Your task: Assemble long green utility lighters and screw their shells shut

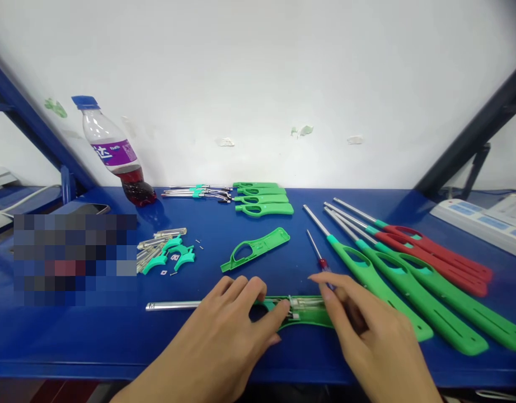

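Note:
An opened long-nose gas lighter (312,320) lies across the front of the table, its metal tube (174,306) pointing left. The green half-shell shows a clear fuel tank (306,303) and small parts inside. My left hand (237,319) is closed over its trigger section, with the thumb pressing by the tank's left end. At the handle end, my right hand (362,319) is closed around the shell, its fingertips partly hidden. Just behind that hand lies a screwdriver (322,262) with a red handle. A loose green half-shell (258,248) rests further back, inner side up.
Green lighters (392,274) and red lighters (438,252) lie at right, beside a white power strip (472,215). Stacked green shells (264,209) and tube assemblies (195,192) sit at the back. Fuel tanks and teal triggers (184,258) are piled left, near a drink bottle (115,151).

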{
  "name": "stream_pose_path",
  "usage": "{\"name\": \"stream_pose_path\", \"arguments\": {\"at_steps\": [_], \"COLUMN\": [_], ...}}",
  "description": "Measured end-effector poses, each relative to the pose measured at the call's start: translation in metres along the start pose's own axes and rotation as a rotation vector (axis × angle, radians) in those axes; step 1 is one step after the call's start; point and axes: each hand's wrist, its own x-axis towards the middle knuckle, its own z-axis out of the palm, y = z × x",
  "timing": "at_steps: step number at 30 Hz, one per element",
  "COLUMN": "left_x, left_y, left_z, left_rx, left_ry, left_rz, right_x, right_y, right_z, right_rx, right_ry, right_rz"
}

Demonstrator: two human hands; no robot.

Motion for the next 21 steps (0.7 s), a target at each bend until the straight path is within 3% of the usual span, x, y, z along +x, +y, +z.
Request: {"name": "stream_pose_path", "arguments": {"at_steps": [6,12,14,21], "left_x": [-0.002,-0.006,-0.007,-0.005], "left_y": [-0.001,-0.036,-0.050,-0.070], "left_z": [-0.005,-0.009,-0.008,-0.001], "left_rx": [-0.069,-0.102,-0.100,-0.166], "left_ry": [-0.006,0.242,0.271,0.219], "left_rz": [-0.006,-0.174,-0.227,-0.328], "right_x": [-0.004,-0.005,-0.005,-0.004], "right_y": [0.006,0.002,0.000,-0.002], "right_z": [-0.003,-0.004,-0.005,-0.006], "right_rx": [0.028,0.062,0.075,0.093], "right_ry": [0.001,0.051,0.064,0.064], "right_rz": [-0.007,0.025,0.031,0.046]}}
